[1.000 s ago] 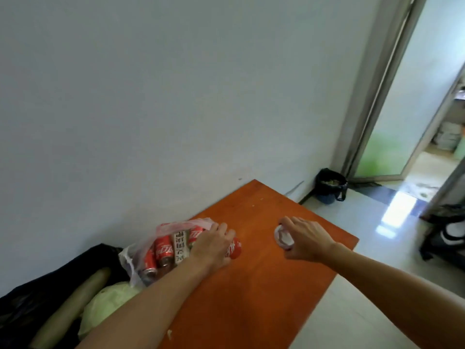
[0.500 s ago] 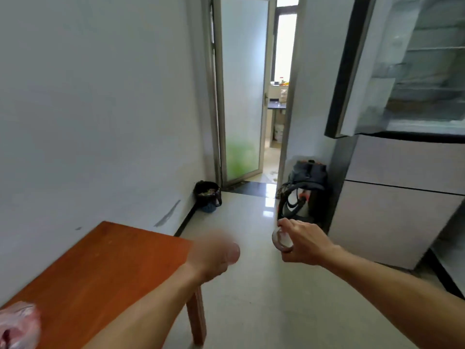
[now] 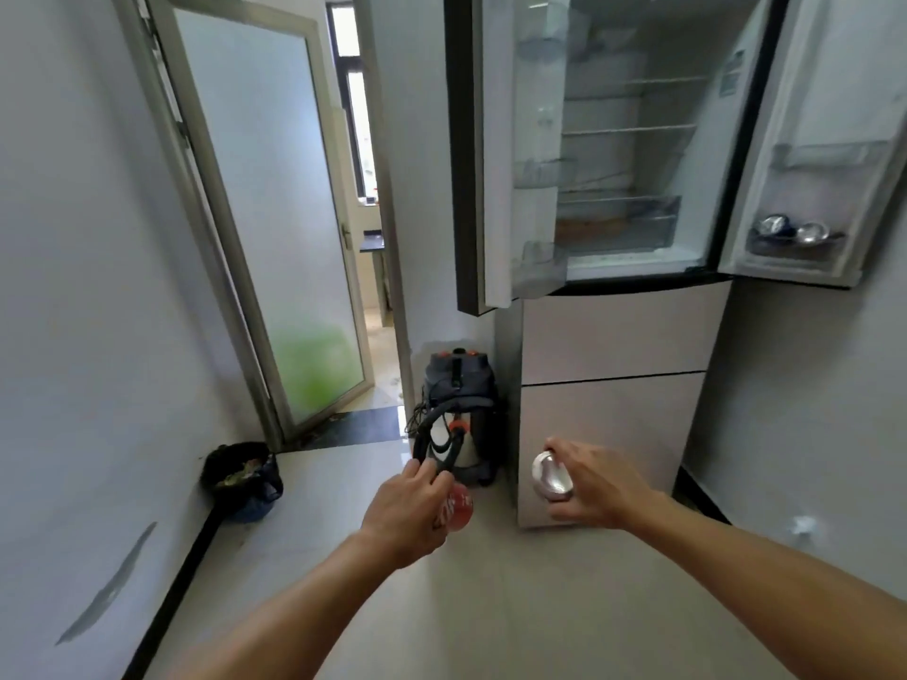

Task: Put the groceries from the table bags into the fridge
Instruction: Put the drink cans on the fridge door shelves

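My left hand [image 3: 407, 507] fingers gripping a red can [image 3: 457, 507], right hand [image 3: 596, 488] fingers clasping a silver-topped can [image 3: 552, 477], open fridge [image 3: 633, 154] far right

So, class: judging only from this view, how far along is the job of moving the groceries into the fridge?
Done: the fridge doors stand open, and two cans already sit in the right door's lower bin.
In hand: the left hand holds a red can; the right hand holds a silver-ended can, both short of the fridge.
Left: shelving these two. The table and its bags are out of view, so what remains there cannot be told.
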A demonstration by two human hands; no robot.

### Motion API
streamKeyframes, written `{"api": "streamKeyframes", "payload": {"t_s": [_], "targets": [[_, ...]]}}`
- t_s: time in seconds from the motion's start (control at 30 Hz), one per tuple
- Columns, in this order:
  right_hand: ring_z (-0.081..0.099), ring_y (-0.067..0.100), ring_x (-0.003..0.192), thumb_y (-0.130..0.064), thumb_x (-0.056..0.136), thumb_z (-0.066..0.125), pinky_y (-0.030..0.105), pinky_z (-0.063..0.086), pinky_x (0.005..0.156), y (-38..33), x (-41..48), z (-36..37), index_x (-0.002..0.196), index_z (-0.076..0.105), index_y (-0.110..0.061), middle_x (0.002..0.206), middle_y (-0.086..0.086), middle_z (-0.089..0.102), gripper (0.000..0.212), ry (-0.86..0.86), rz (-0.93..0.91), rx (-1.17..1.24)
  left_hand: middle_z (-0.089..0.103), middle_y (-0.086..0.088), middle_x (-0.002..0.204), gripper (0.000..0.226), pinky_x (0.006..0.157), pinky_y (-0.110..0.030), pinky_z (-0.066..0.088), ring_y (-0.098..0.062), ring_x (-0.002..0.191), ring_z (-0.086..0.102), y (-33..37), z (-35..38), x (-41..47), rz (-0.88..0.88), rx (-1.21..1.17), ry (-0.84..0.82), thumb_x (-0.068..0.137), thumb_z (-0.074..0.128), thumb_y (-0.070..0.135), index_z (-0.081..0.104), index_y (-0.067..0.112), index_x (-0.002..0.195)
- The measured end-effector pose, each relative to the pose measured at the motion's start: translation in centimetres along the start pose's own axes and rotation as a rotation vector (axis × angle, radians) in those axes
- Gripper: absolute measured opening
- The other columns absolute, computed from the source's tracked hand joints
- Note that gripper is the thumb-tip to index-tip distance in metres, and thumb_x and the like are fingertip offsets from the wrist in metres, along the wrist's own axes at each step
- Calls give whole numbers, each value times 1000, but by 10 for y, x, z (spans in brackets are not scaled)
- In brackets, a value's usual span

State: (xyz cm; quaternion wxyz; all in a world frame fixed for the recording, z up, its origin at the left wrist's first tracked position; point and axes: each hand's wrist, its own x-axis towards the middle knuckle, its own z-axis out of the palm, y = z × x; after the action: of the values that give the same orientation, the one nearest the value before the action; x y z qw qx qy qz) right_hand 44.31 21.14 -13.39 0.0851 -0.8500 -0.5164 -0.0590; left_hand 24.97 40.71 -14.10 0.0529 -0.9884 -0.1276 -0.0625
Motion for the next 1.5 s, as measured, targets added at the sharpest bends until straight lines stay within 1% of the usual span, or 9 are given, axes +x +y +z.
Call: {"api": "streamKeyframes", "payload": {"t_s": [0.17, 0.27, 0.4, 0.5, 0.8, 1.13, 1.23, 1.37, 1.5], "targets": [[62, 21, 92, -54, 69, 69, 24, 39, 71, 57, 73, -19, 125, 46, -24, 114, -2, 63, 68, 105, 128, -6, 47, 1, 128, 59, 88, -30, 45, -18, 113, 46, -23, -9, 119, 95, -93, 92, 82, 63, 53, 44, 24, 129], [61, 19, 90, -57, 68, 71, 29, 50, 76, 93, 112, -36, 126, 40, -26, 113, -1, 63, 73, 181, 201, 48, 47, 2, 126, 63, 89, -28, 46, -16, 109, 45, -32, -28, 188, 129, -137, 198, 81, 61, 59, 43, 25, 132], [57, 17, 90, -46, 71, 78, 23, 40, 70, 135, 160, -68, 128, 42, -22, 114, 1, 61, 72, 330, 250, 94, 45, 1, 129, 65, 96, -32, 45, -17, 113, 43, -34, -56, 268, 178, -170, 320, 80, 67, 53, 43, 25, 134], [54, 17, 87, -42, 68, 82, 29, 45, 71, 168, 202, -95, 126, 43, -23, 110, -1, 59, 72, 504, 295, 212, 45, -1, 127, 63, 93, -34, 47, -17, 108, 43, -31, -80, 323, 181, -211, 448, 77, 73, 45, 47, 22, 129], [60, 22, 93, -31, 65, 87, 36, 53, 79, 278, 343, -131, 123, 45, -20, 108, 0, 58, 73, 768, 123, 508, 51, -12, 121, 66, 90, -37, 49, -25, 105, 51, -8, -113, 469, 10, -168, 716, 72, 81, 31, 52, 11, 128], [59, 16, 92, -33, 66, 86, 28, 51, 76, 344, 435, -116, 123, 44, -25, 106, -4, 58, 72, 575, -111, 653, 58, -8, 108, 55, 74, -35, 48, -25, 89, 53, 5, -103, 543, -229, 95, 546, 68, 80, 34, 57, 14, 113], [60, 17, 95, -36, 65, 86, 27, 49, 79, 346, 448, -104, 126, 45, -23, 110, -2, 61, 74, 484, -148, 639, 53, -5, 116, 51, 80, -34, 44, -24, 98, 51, 9, -96, 549, -242, 128, 427, 78, 71, 41, 51, 18, 119], [59, 22, 106, -45, 64, 85, 40, 50, 90, 346, 461, -88, 132, 42, -23, 121, 1, 62, 83, 393, -139, 606, 48, -5, 121, 53, 84, -36, 44, -25, 107, 48, 10, -91, 558, -317, 91, 323, 84, 60, 51, 45, 19, 123], [59, 21, 105, -49, 64, 82, 31, 46, 80, 342, 467, -79, 132, 43, -27, 120, -1, 62, 81, 372, -56, 566, 45, -8, 123, 55, 82, -41, 46, -29, 112, 47, 14, -90, 567, -412, 20, 262, 86, 59, 50, 43, 15, 124]]}}
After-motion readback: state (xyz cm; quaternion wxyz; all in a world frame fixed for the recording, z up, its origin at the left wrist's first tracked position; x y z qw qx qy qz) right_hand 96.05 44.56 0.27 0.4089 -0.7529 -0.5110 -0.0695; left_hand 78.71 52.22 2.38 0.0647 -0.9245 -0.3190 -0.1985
